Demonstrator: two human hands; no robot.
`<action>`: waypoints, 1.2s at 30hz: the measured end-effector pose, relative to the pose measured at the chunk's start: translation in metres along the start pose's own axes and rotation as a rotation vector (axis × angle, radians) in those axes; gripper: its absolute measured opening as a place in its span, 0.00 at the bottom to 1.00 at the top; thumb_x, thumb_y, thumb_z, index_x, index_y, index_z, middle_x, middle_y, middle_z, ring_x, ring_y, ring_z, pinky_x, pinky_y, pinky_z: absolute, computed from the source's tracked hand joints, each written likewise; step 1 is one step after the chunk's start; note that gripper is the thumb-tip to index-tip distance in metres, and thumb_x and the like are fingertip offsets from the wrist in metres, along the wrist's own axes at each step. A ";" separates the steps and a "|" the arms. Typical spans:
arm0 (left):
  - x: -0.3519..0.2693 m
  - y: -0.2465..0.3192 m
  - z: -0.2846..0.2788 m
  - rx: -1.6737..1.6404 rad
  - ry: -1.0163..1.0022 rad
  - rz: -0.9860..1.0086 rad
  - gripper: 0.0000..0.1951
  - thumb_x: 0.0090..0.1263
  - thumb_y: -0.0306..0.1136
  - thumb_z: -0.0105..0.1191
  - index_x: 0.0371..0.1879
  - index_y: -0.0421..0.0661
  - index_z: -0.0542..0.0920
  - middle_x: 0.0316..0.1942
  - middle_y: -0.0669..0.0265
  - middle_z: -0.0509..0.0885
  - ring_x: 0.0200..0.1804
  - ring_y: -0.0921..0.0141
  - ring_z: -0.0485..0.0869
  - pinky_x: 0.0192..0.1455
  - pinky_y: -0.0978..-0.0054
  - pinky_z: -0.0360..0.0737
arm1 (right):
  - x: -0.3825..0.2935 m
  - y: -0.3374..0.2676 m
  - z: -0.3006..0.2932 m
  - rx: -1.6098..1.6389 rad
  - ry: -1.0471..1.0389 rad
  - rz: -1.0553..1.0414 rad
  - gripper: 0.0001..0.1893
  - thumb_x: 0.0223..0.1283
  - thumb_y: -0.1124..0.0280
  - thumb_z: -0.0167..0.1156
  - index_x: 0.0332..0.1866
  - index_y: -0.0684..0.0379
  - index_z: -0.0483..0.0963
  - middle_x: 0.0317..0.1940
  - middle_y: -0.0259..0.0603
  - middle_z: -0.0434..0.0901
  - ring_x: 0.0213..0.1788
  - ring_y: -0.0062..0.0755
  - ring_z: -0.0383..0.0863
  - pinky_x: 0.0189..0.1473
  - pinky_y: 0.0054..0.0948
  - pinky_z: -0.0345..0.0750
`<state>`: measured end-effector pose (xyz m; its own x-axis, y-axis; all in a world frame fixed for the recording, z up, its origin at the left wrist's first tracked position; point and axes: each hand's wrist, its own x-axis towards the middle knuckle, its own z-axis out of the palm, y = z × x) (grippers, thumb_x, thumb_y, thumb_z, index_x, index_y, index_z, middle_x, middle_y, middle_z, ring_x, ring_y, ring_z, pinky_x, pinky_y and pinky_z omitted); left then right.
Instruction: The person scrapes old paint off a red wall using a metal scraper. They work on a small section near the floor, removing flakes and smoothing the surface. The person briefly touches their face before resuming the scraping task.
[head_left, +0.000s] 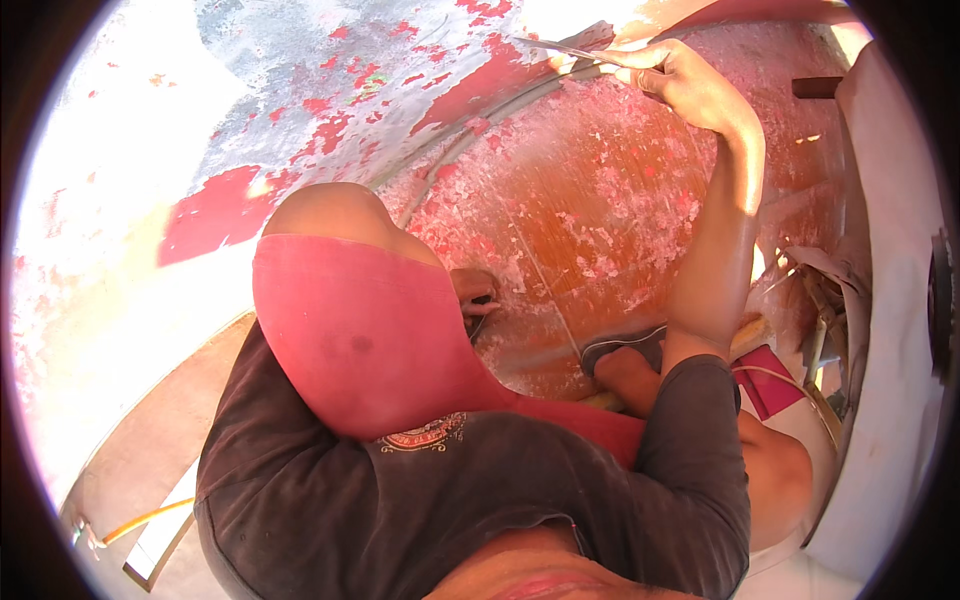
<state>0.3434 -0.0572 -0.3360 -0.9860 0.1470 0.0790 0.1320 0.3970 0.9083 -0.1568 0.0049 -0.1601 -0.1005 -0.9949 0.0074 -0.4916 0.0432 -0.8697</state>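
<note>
My right hand (686, 86) grips a slim metal blade (559, 48), a knife or a scraper, at the top of the view. Its tip points left, close to the wall (300, 97), where red paint has flaked away to a whitish grey surface. Whether the blade touches the wall I cannot tell. My left hand is out of sight; the left arm passes behind my bent leg in red shorts (367, 330). Beside that leg, part of a foot (474, 289) shows.
Pink and red paint flakes (487, 232) litter the brown floor (559, 247). A grey cable or pipe (517, 101) follows the wall's foot. My sandalled foot (626, 360) rests there. To the right are a magenta piece (772, 382), sticks (817, 337) and a pale curved panel (892, 300).
</note>
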 end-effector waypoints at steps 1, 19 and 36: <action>0.001 0.000 0.000 0.004 -0.031 -0.018 0.12 0.65 0.41 0.69 0.32 0.49 0.80 0.30 0.62 0.80 0.33 0.56 0.81 0.34 0.58 0.78 | 0.000 0.000 -0.002 0.010 -0.015 0.005 0.16 0.73 0.73 0.62 0.63 0.54 0.83 0.35 0.26 0.82 0.34 0.16 0.71 0.37 0.23 0.74; 0.002 0.001 0.001 0.099 -0.073 -0.020 0.15 0.64 0.42 0.70 0.30 0.48 0.78 0.27 0.62 0.77 0.30 0.57 0.79 0.30 0.59 0.76 | 0.033 -0.002 0.038 0.116 -0.189 0.085 0.16 0.74 0.63 0.63 0.61 0.53 0.85 0.21 0.26 0.70 0.27 0.18 0.66 0.29 0.27 0.67; 0.003 0.003 0.006 0.185 -0.081 -0.049 0.13 0.66 0.41 0.67 0.34 0.48 0.78 0.30 0.61 0.78 0.33 0.56 0.81 0.32 0.58 0.78 | 0.030 -0.001 0.040 0.097 -0.241 -0.069 0.17 0.76 0.68 0.59 0.65 0.51 0.83 0.30 0.25 0.78 0.29 0.19 0.67 0.34 0.26 0.71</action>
<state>0.3412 -0.0502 -0.3357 -0.9812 0.1930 -0.0031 0.1082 0.5637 0.8189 -0.1251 -0.0289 -0.1785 0.1452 -0.9886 -0.0391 -0.4042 -0.0232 -0.9144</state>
